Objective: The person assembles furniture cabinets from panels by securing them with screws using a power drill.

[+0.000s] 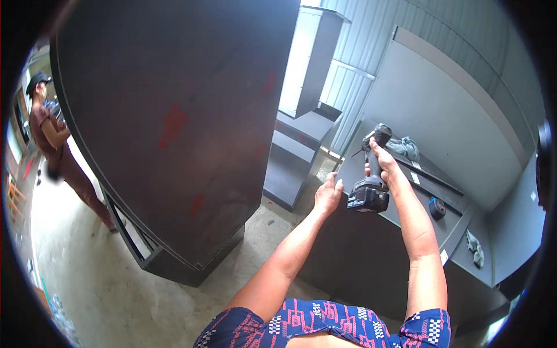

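My right hand (383, 163) is wrapped round the grip of a black cordless drill (369, 196), its battery base hanging below and its head up. Just left of the drill, my left hand (329, 194) is raised with its fingers pointing up; whether anything small is between them is too small to tell. Behind the drill, a grey-green cloth (404, 148) lies on the dark cabinet surface (354, 171). A black and blue tape measure or similar small item (437, 207) rests farther right, near a second cloth (474, 248).
A large dark panelled cabinet (174, 127) with red smudges stands at left. Beyond it, a person in brown clothes and a cap (55, 139) stands on the concrete floor (116, 278). Another cabinet (290, 168) stands at the back, before a corrugated wall (362, 46).
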Available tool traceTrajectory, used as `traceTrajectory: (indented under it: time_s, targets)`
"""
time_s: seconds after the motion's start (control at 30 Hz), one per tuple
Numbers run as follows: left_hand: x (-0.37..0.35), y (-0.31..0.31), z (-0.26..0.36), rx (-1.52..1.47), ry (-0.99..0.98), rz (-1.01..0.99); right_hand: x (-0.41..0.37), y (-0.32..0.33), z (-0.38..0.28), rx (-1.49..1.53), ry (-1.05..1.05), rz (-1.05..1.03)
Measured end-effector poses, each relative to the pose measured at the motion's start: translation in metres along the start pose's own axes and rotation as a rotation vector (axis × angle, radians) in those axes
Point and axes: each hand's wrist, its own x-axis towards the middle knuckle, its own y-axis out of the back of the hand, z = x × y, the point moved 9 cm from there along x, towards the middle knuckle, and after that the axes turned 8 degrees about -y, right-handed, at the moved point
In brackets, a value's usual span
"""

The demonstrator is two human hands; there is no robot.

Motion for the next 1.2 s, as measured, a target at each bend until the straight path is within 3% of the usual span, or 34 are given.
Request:
traceTrajectory:
  time_s: [0.6, 0.8, 0.9, 0.97, 1.1, 1.2]
  targets:
    - [0.001, -0.004, -0.005, 0.001, -0.023, 0.019, -0.005, -0.01, -0.009, -0.037, 0.116, 0.001]
    - [0.001, -0.009, -0.016, -0.094, 0.004, -0.081, 0.004, -0.007, -0.005, -0.021, 0.101, 0.034]
    - [-0.031, 0.014, 0.0, -0.001, 0.068, 0.031, 0.006, -0.009, -0.006, 0.002, 0.133, 0.023]
    - [-0.058, 0.022, -0.011, -0.173, 0.124, 0.204, 0.01, -0.01, -0.006, -0.002, 0.145, -0.017]
    - [-0.112, -0.003, -0.018, -0.586, 0.381, 0.002, -0.008, -0.012, -0.008, 0.02, 0.12, 0.014]
    - [-0.149, -0.005, -0.018, -0.561, 0.53, -0.197, 0.004, -0.009, -0.006, 0.017, 0.12, 0.012]
